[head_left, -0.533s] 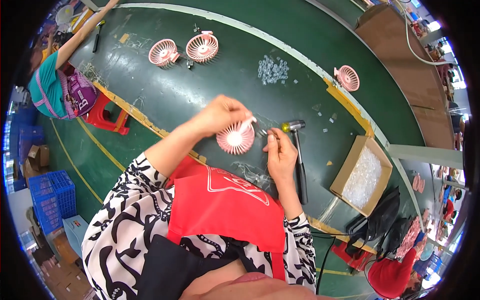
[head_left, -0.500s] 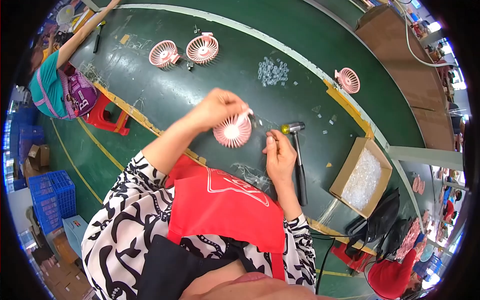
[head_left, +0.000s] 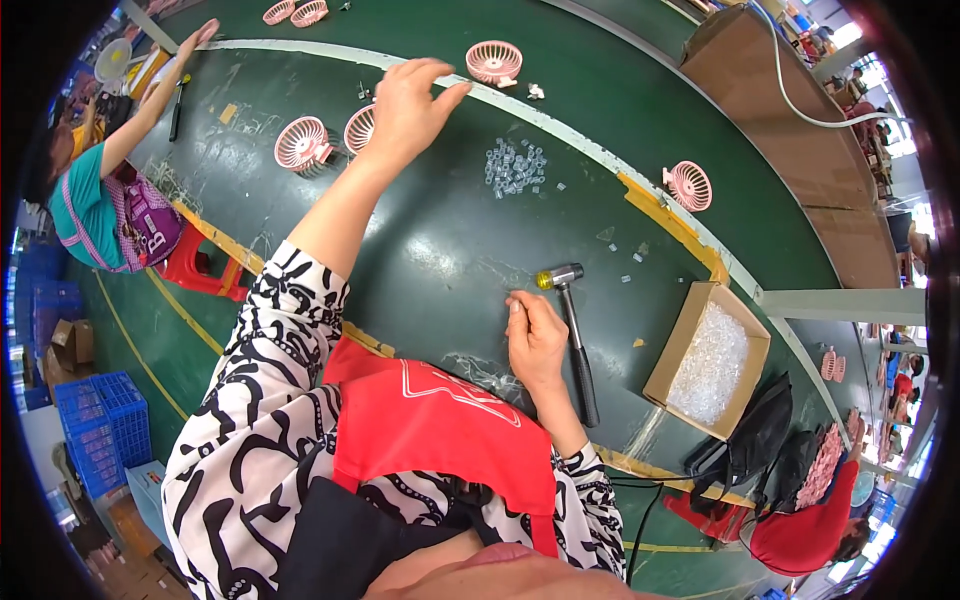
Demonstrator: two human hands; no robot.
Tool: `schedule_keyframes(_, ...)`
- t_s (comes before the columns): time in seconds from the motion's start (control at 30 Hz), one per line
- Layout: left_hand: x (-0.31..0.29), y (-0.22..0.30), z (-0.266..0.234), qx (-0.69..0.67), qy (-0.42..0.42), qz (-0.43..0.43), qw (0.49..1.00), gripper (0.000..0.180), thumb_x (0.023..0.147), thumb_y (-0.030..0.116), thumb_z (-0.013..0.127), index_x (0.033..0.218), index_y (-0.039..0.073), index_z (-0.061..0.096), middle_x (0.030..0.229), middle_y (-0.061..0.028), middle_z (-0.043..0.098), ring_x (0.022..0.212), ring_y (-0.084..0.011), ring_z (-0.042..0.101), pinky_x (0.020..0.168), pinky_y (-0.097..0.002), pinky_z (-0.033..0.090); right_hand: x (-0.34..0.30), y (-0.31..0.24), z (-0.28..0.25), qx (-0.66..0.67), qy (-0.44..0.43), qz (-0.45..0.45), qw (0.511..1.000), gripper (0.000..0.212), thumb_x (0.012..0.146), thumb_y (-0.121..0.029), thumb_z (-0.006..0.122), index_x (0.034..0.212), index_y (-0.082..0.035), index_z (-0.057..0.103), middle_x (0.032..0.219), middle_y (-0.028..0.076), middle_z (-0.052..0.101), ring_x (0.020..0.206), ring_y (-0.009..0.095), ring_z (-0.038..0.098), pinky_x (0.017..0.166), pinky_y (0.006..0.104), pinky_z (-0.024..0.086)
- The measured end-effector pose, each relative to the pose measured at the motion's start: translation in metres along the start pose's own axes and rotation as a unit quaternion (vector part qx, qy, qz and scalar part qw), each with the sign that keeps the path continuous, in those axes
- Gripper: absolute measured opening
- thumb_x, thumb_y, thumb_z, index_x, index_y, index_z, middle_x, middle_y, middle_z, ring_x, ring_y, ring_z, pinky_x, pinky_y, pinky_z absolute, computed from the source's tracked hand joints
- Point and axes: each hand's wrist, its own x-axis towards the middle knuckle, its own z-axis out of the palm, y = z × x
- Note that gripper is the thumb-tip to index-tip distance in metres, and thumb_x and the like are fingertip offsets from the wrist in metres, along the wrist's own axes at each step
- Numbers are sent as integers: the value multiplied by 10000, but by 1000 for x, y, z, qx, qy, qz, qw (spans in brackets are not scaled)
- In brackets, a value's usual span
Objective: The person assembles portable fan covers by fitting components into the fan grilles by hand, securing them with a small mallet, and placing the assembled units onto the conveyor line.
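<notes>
My left hand (head_left: 412, 108) is stretched far forward over the bench, thumb and fingers apart, with nothing in it. Just beyond its fingertips, a pink fan grille (head_left: 494, 62) lies on the green strip past the white edge line, a small white piece (head_left: 536, 92) beside it. Two more pink grilles rest on the bench: one (head_left: 302, 144) shows whole, the other (head_left: 360, 128) is partly behind my left hand. Low over the bench, my right hand (head_left: 537, 338) is closed with thumb against fingers; what it may hold is hidden. Next to it lies a hammer (head_left: 575, 340) with a yellow-tipped head.
Small clear plastic pieces (head_left: 515, 167) are piled mid-bench. At right stands a cardboard box (head_left: 658, 378) of clear pieces, near a black bag (head_left: 750, 435). Another pink grille (head_left: 688, 186) lies beyond the white line. A co-worker in teal (head_left: 88, 200) reaches in from the left.
My left hand has moved forward and let go of the pink grille, which now lies past the white line. My right hand stays closed near the hammer. The view has shifted slightly.
</notes>
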Motion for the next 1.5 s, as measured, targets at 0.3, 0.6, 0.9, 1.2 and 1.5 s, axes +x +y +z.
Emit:
schedule_keyframes(0.3,-43,-45,-17,222,-168,-154,948,294,785,351,738,733,63,708,854,-108,696,830,-338,628,751,-485,491,2,-5,3,25,6,26,999,90,903,-8,610,967,42,650,811,160,642,671,280,632,598,339,483)
schedule_keyframes(0.6,-54,-3,-61,-117,-96,-74,986,202,799,60,724,1000,77,736,983,-75,720,924,-258,608,852,-357,483,-2,-1,-1,40,-2,42,998,128,952,-50,584,1013,42,649,839,89,672,559,74,565,513,232,466)
schedule_keyframes(0.9,-130,50,-94,-214,-295,72,928,243,797,-52,666,1026,27,669,1188,-129,641,1067,-339,594,923,-408,486,2,-2,-6,240,81,173,952,189,999,-46,490,1123,49,597,963,119,672,579,63,532,485,197,420)
schedule_keyframes(1.2,-173,88,-86,-168,-269,47,947,439,786,-96,593,1219,-38,548,1286,-223,532,1144,-402,547,962,-438,482,7,0,-5,201,16,144,969,164,986,-65,546,1086,36,627,901,84,679,566,43,498,506,192,400)
schedule_keyframes(1.5,-180,88,-74,-153,-243,-8,958,556,800,-53,637,1325,-25,455,1308,-253,487,1184,-433,522,961,-439,490,15,-38,5,5,-70,45,996,211,872,-110,709,1042,9,671,812,57,694,694,70,615,618,237,483)
